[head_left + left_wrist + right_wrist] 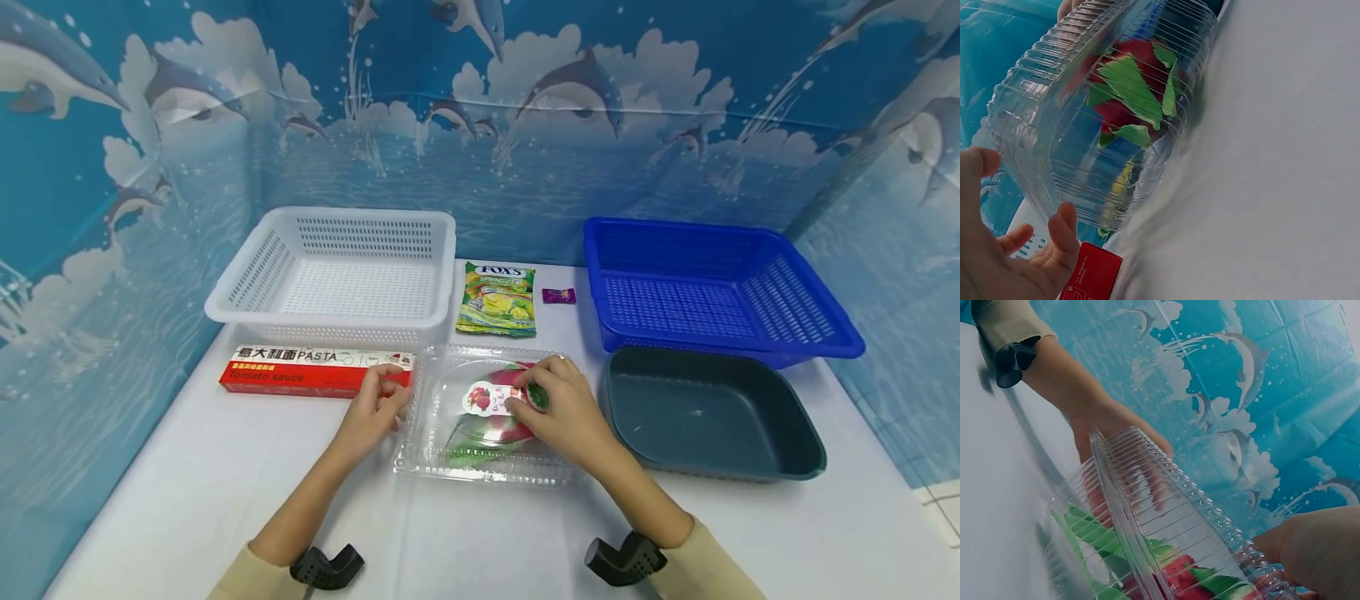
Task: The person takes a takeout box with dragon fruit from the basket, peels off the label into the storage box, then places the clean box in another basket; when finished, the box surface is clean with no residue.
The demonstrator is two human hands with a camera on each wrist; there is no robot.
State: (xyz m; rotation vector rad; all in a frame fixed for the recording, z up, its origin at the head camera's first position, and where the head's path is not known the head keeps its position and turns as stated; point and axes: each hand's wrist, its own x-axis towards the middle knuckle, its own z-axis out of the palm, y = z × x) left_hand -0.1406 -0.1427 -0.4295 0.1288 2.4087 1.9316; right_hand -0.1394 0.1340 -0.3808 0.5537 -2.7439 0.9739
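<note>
Clear box: It sat on the white table (465, 542), in the middle of the head frame, and its plastic lid (438, 408) was on.
Inside: You could see a red fruit (1132, 94) with green leaves through the plastic.
Sticker: A white and pink sticker (487, 399) was on the lid.
Right hand: Your right hand (566, 412) was on top, thumb and fingertips at the right end of the sticker. I could not tell if they pinched it or just pressed.
Left hand: Your left hand (372, 404) was by the box's left edge, thumb and fingers spread apart.
What could go wrong: The thin lid might have bent or popped up if you pushed too hard. The box might have slid if your left hand did not keep it steady.
In the way, left: The pasta box (292, 367) was right by your left fingers, so a wide move could have knocked it.
In the way, right: The dark green tub (720, 417) was close by your right arm.
Farther up: A candy bag (497, 304) and a purple packet (558, 296) lay between the white basket (352, 283), upper left, and the blue basket (675, 308), upper right.
</note>
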